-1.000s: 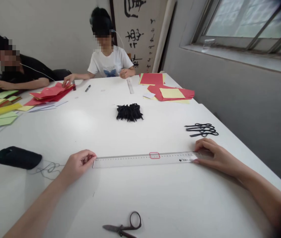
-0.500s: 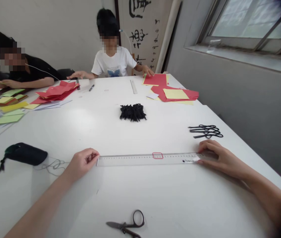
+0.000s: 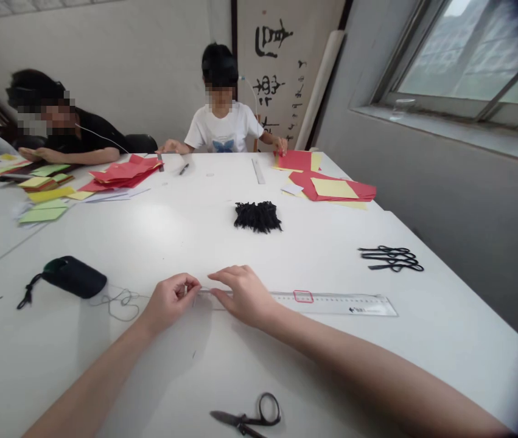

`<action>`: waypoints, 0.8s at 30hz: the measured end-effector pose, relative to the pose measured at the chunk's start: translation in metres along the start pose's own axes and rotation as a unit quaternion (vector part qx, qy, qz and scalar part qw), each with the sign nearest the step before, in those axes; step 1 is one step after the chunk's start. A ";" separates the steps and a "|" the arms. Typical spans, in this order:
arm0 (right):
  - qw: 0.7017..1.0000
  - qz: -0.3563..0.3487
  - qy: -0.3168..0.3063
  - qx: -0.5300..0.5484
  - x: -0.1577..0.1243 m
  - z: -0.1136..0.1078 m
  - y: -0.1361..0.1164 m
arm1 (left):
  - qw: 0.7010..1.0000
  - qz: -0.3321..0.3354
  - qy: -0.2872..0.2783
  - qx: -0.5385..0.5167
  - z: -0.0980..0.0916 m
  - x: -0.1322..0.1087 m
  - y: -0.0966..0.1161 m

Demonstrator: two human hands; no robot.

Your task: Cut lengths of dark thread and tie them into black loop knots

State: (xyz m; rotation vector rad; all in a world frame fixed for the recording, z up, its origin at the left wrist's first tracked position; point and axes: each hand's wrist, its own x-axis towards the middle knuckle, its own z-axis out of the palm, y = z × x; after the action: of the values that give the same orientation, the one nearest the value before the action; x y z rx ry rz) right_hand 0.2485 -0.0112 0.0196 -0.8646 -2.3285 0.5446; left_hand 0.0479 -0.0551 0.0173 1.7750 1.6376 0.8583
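Observation:
A clear ruler [image 3: 332, 305] with a small red frame on its scale lies flat in front of me. My left hand [image 3: 174, 301] is closed in a pinch on a thin dark thread at the ruler's left end. The thread [image 3: 126, 298] trails in loose loops from a dark cylindrical bundle with a tassel [image 3: 73, 277], and a strand seems to run along the ruler's upper edge. Over the left part of the ruler, my right hand [image 3: 240, 295] has thumb and fingers apart, close to the left fingertips. Dark scissors [image 3: 245, 418] rest nearest to me.
Mid-table lies a bunch of short black cords [image 3: 257, 216]; looped black cords [image 3: 393, 258] lie at the right. Red and yellow papers [image 3: 332, 185] and more coloured paper [image 3: 122, 173] sit farther back. Two people [image 3: 224, 125] sit across the table, a third partly visible.
My right hand has left the ruler's right end and moved left, close to my left hand. The left hand keeps its pinch at the left end. The whole view has shifted slightly.

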 end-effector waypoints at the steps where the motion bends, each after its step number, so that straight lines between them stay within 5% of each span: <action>1: 1.000 0.013 -0.009 -0.003 0.005 0.009 -0.001 | 1.000 -0.001 -0.003 -0.015 0.000 0.001 -0.001; 18: 0.997 -0.024 0.002 -0.077 0.018 0.035 0.003 | 0.996 -0.031 0.001 -0.087 0.001 0.003 -0.003; 24: 0.963 -0.205 -0.018 -0.176 0.016 0.011 0.020 | 1.000 0.001 0.004 -0.012 -0.003 0.003 -0.002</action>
State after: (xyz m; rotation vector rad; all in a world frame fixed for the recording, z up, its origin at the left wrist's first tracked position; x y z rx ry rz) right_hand 0.2404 0.0117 0.0067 -0.4925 -2.5839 -0.0311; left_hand 0.0443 -0.0519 0.0176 1.7592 1.6230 0.8841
